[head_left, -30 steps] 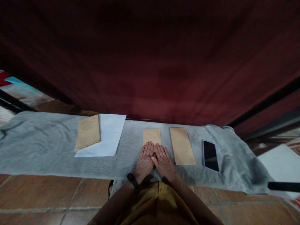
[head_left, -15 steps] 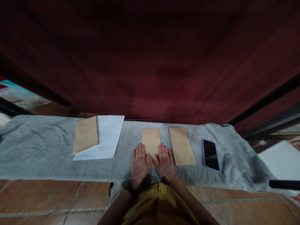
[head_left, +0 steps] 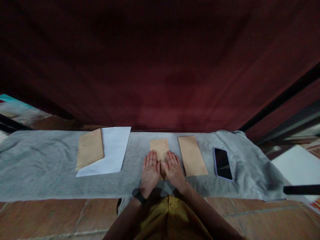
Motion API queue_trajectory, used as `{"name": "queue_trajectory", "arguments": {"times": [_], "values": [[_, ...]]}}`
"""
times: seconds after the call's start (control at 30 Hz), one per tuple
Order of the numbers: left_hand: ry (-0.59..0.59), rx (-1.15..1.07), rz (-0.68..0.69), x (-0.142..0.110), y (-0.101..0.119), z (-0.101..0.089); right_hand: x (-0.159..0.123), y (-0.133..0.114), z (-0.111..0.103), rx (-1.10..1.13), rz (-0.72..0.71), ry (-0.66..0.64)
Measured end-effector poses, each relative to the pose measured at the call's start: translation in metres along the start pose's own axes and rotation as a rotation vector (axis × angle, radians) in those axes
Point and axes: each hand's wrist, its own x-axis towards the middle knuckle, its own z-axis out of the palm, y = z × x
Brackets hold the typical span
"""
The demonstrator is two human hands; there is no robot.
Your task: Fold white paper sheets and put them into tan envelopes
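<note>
A small brown paper envelope (head_left: 160, 145) with red print near its top right lies in front of me on a grey cloth. My left hand (head_left: 150, 170) rests flat on its left edge, fingers stretched forward. On the right edge my right hand (head_left: 174, 170) lies flat too, its fingers extended. Both thumbs point inward over the envelope's lower part, which the hands partly hide. Just right of my right hand is a second brown envelope or stack (head_left: 193, 156), untouched.
Further right lies a phone (head_left: 223, 163) with a dark screen. At left, a stack of brown envelopes (head_left: 90, 149) overlaps white paper (head_left: 115, 150). The grey cloth (head_left: 50, 166) covers a long narrow surface before a dark red cloth (head_left: 160, 83). A black bar (head_left: 301, 190) juts in at right.
Both hands have slid slightly farther up the envelope, the right hand also inward, and stay flat. The view has shifted a little; the other things lie as before.
</note>
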Motion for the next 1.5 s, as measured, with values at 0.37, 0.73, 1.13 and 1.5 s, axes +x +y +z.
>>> {"name": "queue_trajectory", "arguments": {"times": [0.37,0.73,1.13,1.5], "values": [[-0.268,0.012,0.146,0.062,-0.007,0.012,0.061,0.012,0.004,0.034,0.056,-0.256],[-0.209,-0.013,0.154,0.081,-0.013,0.023,0.081,0.018,0.014,-0.022,0.080,-0.207],[-0.200,0.003,0.165,0.084,-0.015,0.025,0.083,0.021,0.016,-0.029,0.086,-0.223],[-0.200,-0.013,0.169,0.083,-0.015,0.026,0.043,0.016,0.010,-0.035,0.010,-0.126]]}}
